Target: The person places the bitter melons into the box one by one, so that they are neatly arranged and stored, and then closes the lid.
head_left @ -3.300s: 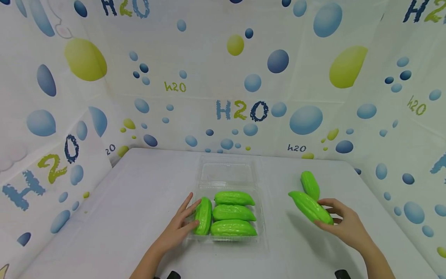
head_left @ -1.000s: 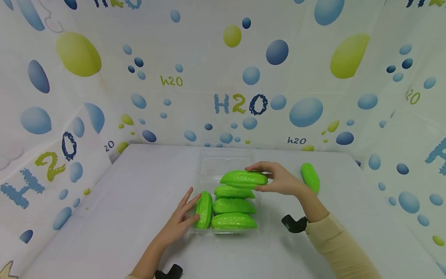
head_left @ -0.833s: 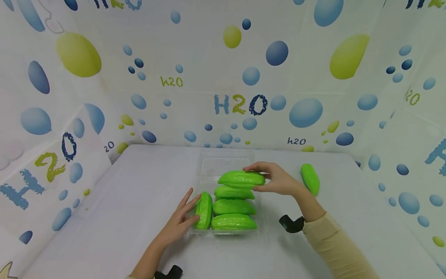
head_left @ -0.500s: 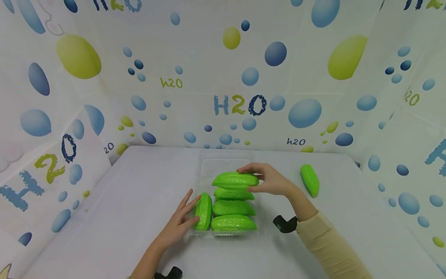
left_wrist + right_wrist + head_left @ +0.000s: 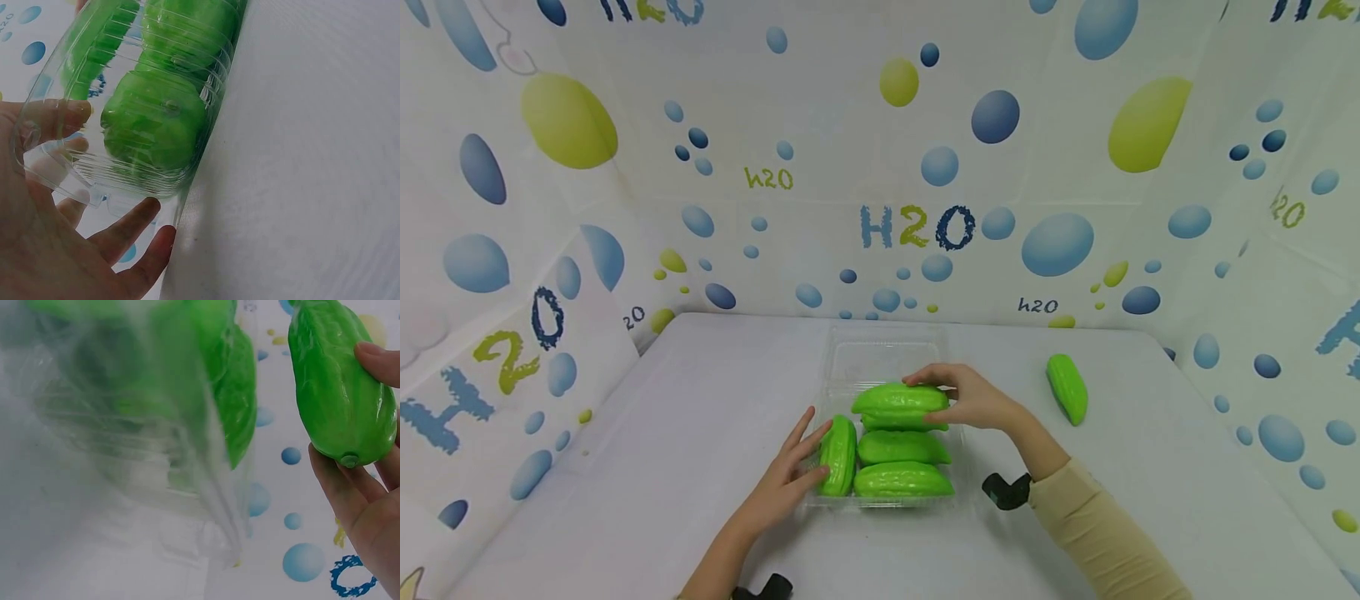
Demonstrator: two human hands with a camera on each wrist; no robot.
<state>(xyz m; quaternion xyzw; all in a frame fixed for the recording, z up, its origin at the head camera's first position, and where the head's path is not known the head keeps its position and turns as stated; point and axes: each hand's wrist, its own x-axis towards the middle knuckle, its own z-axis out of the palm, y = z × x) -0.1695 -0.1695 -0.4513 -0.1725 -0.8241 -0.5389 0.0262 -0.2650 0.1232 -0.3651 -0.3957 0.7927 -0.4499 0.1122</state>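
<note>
The white tabletop (image 5: 662, 442) gives you open room on both sides; on it the clear container (image 5: 917, 502) sits, lid (image 5: 887, 358) folded back. Your left hand (image 5: 785, 477), fingers spread, touches its left edge. Your right hand (image 5: 976, 402) grips a green vegetable (image 5: 891, 398) that has just come down over the farthest packed vegetable (image 5: 880, 426), so it seems nearly in. One loose vegetable (image 5: 1067, 389) lies off to your right.

Hands (image 5: 973, 400), green vegetables (image 5: 903, 480), open clear box (image 5: 886, 360)

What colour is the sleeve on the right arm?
Pale beige; the sleeve shows best in the head view.
</note>
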